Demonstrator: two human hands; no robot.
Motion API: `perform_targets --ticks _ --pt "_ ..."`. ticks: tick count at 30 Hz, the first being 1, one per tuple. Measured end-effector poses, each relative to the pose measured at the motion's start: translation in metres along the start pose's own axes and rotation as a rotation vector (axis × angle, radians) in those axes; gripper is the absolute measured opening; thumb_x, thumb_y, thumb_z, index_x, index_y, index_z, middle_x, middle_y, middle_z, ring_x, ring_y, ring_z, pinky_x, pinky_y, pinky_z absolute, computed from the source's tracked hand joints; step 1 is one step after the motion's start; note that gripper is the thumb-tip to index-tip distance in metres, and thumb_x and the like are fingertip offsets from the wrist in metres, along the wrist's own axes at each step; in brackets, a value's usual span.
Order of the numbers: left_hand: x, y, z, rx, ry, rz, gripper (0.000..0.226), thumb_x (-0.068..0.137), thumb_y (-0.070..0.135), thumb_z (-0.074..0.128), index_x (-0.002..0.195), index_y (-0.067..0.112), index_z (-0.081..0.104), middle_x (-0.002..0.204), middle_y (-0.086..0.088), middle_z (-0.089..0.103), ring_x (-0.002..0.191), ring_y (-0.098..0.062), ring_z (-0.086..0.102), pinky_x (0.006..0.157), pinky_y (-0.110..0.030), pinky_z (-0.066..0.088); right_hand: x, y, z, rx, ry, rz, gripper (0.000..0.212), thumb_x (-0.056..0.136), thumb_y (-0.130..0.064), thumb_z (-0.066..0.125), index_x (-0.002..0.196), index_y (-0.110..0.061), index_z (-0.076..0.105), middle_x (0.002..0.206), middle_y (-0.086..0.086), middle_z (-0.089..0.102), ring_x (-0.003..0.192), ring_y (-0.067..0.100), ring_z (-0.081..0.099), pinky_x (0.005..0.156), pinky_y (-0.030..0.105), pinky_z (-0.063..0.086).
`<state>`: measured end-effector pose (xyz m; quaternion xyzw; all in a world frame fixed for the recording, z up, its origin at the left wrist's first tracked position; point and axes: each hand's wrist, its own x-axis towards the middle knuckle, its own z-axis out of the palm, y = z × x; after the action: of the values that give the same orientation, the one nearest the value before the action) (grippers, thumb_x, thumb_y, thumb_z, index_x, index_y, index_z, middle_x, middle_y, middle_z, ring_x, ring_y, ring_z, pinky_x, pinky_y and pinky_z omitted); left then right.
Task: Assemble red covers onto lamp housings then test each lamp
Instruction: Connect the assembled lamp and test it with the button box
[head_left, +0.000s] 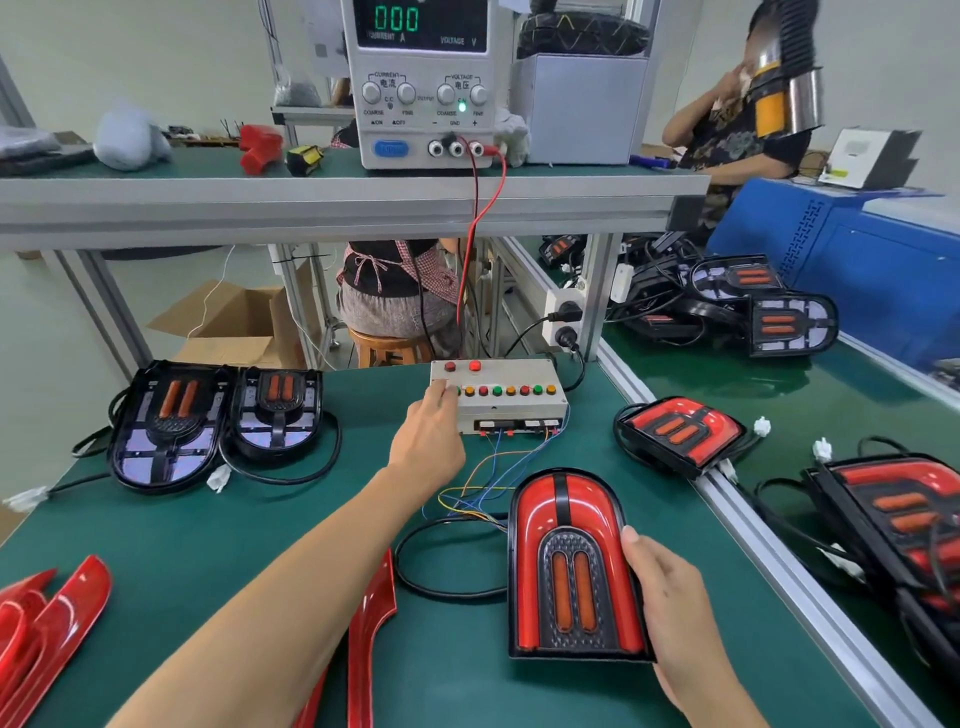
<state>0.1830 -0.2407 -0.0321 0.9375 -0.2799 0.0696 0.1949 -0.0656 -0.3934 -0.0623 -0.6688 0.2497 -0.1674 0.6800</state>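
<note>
An assembled lamp (569, 566) with its red cover on lies on the green mat, wired to the grey test box (501, 397). My right hand (670, 587) grips the lamp's right edge, thumb on the rim. My left hand (428, 431) reaches out to the test box, its fingertips on the leftmost button of the coloured row. Two bare lamp housings (171, 421) (278, 410) without covers lie at the left. Loose red covers (47, 608) (371, 639) lie near the front edge.
A power supply (423, 78) reading 000 stands on the shelf above, red and black leads running down. Finished lamps (675, 434) (893, 525) and more housings (789, 322) lie on the right bench. One person sits behind the bench and another stands at the right.
</note>
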Motion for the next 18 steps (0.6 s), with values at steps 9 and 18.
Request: perform_targets --ticks 9,18 --pt "0.002 0.0008 -0.0001 0.086 -0.019 0.018 0.062 0.085 -0.003 0.056 0.142 0.008 0.033 0.144 -0.012 0.044 0.121 -0.033 0.053 0.097 -0.039 0.047 0.0021 0.0045 -0.0007 0.017 0.013 -0.002 0.042 0.104 -0.044 0.049 0.086 -0.019 0.077 0.089 0.016 0.077 0.082 0.034 0.077 0.076 0.048 0.063" --pt "0.0021 -0.0009 -0.0017 0.116 -0.04 0.052 0.072 0.084 -0.004 0.056 0.149 0.006 0.026 0.151 -0.014 0.037 0.125 -0.033 0.052 0.1 -0.039 0.048 0.0011 0.0046 -0.0007 0.027 0.003 -0.019 0.041 0.106 -0.041 0.047 0.094 -0.018 0.079 0.092 0.014 0.079 0.086 0.033 0.077 0.077 0.045 0.063"
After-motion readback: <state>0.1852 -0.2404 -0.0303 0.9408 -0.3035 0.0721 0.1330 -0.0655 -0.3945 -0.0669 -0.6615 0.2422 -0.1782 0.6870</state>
